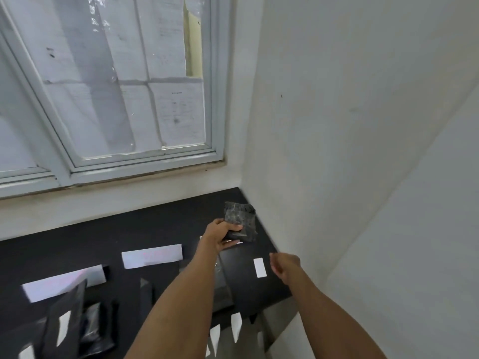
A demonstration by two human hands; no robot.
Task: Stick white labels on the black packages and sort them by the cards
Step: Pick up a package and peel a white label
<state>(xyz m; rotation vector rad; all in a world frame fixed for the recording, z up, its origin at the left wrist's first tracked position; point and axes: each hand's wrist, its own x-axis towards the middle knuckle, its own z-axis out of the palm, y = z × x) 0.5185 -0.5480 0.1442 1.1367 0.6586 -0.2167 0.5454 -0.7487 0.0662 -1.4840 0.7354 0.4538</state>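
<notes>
The black desk [160,229] carries white cards [152,256] and a flat black package [241,275] bearing a white label [260,267]. Above its far right corner, the left hand [220,233] clasps a crinkled, glossy black package [239,221]. The right hand [285,266] hangs loosely open, empty.

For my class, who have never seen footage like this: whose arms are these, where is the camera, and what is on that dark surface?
There is no machine here. A person wears a camera on the head, so you look down along their two bare arms. The left hand grips a crumpled black package above a black counter in a corner under a window. The right hand is empty and open, beside a flat black package that bears a white label. White cards lie in a row on the counter. More labelled black packages sit at lower left.
</notes>
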